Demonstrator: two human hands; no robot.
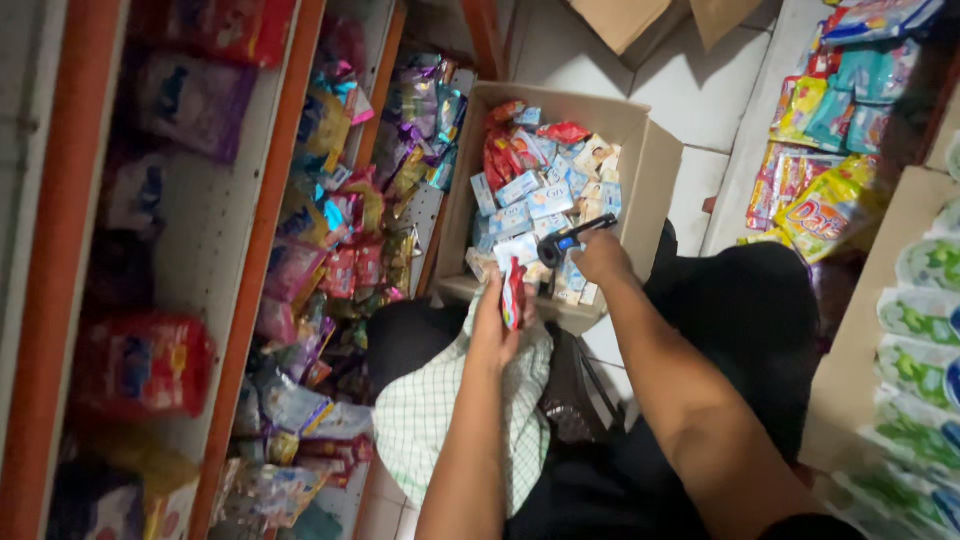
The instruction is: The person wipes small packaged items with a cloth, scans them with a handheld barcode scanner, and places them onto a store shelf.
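My left hand grips a small red packet, held upright near the front edge of an open cardboard box. The box holds several small blue, white and red packets. My right hand hovers over the box's front right corner and holds a dark handheld tool with a blue part, which points left over the packets. A green-checked white cloth lies over my lap under the left forearm.
Orange-edged shelves on the left carry many colourful sachets and bags. Bright packets are stacked at the right, with green-and-white pouches on a cardboard carton. Another open box sits on the white tiled floor beyond.
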